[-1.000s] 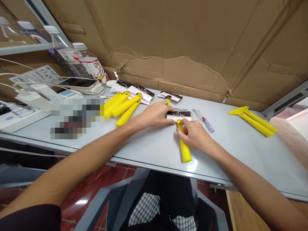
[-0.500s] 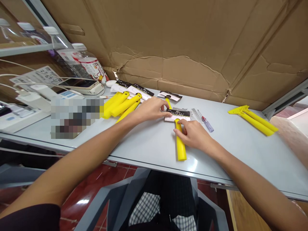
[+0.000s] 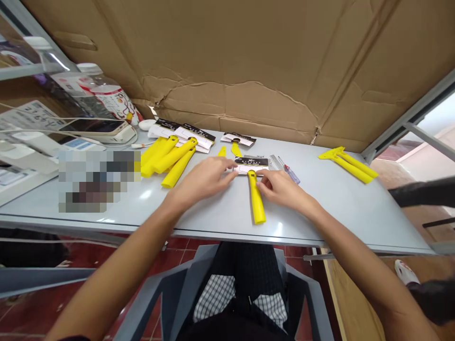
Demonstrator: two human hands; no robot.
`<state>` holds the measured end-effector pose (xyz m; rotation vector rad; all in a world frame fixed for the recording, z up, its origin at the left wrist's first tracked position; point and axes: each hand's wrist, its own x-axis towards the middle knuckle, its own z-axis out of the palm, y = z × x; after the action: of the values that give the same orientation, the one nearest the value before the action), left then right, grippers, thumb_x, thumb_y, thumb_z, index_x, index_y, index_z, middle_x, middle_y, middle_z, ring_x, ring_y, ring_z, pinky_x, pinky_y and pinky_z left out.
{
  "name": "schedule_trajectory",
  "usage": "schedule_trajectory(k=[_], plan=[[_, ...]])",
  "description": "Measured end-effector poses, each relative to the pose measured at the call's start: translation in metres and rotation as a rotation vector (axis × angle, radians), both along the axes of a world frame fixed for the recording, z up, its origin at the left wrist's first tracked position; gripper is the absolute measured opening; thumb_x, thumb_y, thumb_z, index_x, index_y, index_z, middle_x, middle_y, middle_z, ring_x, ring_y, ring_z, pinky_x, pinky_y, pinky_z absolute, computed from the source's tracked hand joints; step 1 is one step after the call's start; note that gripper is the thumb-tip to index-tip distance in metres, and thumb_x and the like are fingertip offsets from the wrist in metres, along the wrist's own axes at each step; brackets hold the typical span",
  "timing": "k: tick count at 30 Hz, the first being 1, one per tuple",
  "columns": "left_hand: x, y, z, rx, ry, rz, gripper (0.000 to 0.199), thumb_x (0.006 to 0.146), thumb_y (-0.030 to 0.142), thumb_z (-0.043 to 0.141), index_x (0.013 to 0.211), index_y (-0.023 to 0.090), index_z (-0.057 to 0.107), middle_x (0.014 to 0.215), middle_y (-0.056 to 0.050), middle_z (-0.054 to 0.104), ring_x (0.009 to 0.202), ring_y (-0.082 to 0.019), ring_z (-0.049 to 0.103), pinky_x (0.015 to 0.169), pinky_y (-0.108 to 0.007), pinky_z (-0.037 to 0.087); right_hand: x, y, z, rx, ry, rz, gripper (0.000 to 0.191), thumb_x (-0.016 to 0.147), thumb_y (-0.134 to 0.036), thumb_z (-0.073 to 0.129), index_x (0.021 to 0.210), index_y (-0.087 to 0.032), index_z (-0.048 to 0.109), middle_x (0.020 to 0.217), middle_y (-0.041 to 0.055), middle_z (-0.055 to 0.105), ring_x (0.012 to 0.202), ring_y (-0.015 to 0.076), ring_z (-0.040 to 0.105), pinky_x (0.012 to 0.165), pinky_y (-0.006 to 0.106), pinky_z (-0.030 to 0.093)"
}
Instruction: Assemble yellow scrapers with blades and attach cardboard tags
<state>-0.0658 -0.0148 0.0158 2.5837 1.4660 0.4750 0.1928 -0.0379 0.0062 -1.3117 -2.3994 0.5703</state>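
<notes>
Handle (image 3: 257,204), yellow, probably light, stiff and slick, is lying at six o'clock from the card (image 3: 251,167), its middle offering the surest hold. Left hand (image 3: 206,179) is curving open at nine o'clock; right hand (image 3: 283,188) is bending in from three, whether pinching I cannot tell.

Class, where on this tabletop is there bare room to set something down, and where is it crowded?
The tabletop is bare between the screwdriver and the rightmost yellow handles, and in front of those handles. It is crowded at left: phone, bottles, clustered yellow handles.
</notes>
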Motion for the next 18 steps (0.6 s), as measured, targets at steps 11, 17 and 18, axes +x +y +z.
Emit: schedule_trajectory(k=[11,17,18], plan=[[0.011,-0.053,-0.065,-0.01,0.147,0.065,0.07,0.112,0.052,0.026,0.169,0.013,0.04,0.181,-0.016,0.028,0.169,-0.033,0.024,0.136,-0.053,0.02,0.005,-0.074,-0.038,0.134,-0.306,-0.139,0.065,0.113,-0.037,0.033,0.166,-0.001,0.04,0.177,0.0188,0.032,0.167,0.0337,0.026,0.137,0.053,0.016],[0.011,-0.052,-0.061,-0.012,0.142,0.043,0.067,0.113,0.046,0.024,0.168,0.012,0.042,0.18,-0.016,0.03,0.169,-0.033,0.024,0.136,-0.051,0.017,0.008,-0.071,-0.046,0.158,-0.267,-0.157,0.064,0.112,-0.039,0.036,0.165,-0.005,0.045,0.176,0.0172,0.034,0.167,0.0305,0.027,0.137,0.051,0.017],[0.011,-0.052,-0.061,-0.015,0.137,0.05,0.066,0.113,0.043,0.023,0.168,0.013,0.042,0.18,-0.015,0.03,0.168,-0.032,0.025,0.136,-0.051,0.018,0.008,-0.07,-0.046,0.16,-0.257,-0.16,0.063,0.112,-0.039,0.037,0.164,-0.005,0.046,0.176,0.017,0.035,0.167,0.0303,0.028,0.137,0.051,0.018]])
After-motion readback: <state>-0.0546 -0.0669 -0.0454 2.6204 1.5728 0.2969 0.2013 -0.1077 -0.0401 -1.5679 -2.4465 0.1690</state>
